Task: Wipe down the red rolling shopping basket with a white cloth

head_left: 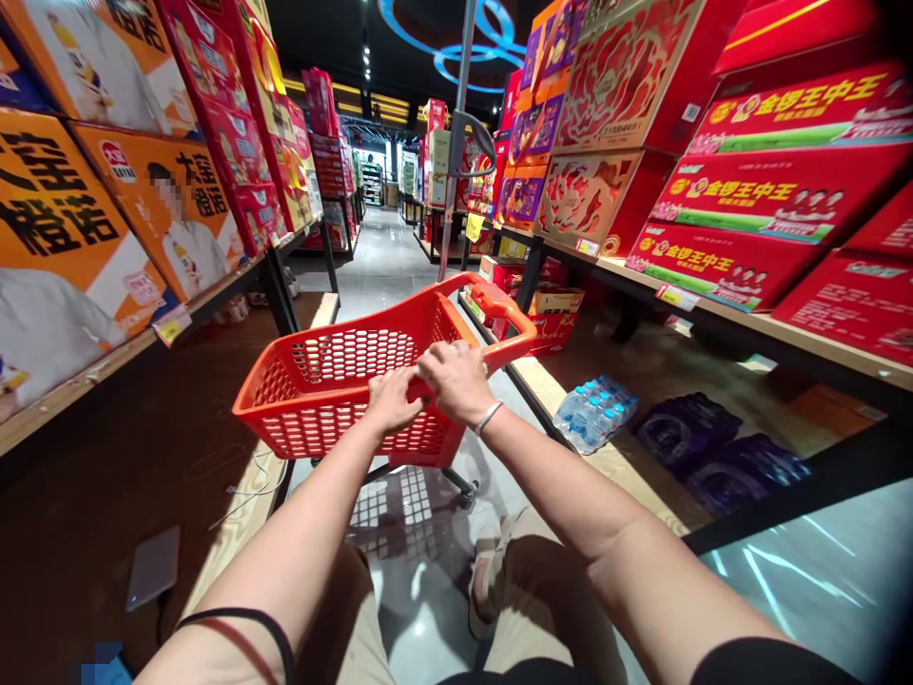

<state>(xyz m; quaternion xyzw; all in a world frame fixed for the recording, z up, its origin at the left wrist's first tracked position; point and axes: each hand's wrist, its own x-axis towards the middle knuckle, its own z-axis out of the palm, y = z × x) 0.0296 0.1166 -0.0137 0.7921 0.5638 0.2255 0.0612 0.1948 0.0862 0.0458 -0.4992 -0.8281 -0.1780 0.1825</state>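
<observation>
A red plastic shopping cart (pixel 314 423) stands turned sideways in front of me, its perforated basket pointing left and its handle at the right. My left hand (pixel 396 400) lies on the near rim of the basket, with its fingers curled over the edge. Just right of it, close against it, my right hand (pixel 455 381) grips the same rim near the handle end. A silver bracelet circles the right wrist. A grey metal pole rises behind the cart. Inside, the visible part of the basket shows no goods.
Shelves with orange boxes (pixel 153 205) flank the left, red boxes (pixel 770 190) the right. Bottled water (pixel 595 414) and dark purple packs (pixel 689 428) lie low at the right. A phone-like device (pixel 153 568) lies lower left. The aisle floor (pixel 378 249) runs ahead.
</observation>
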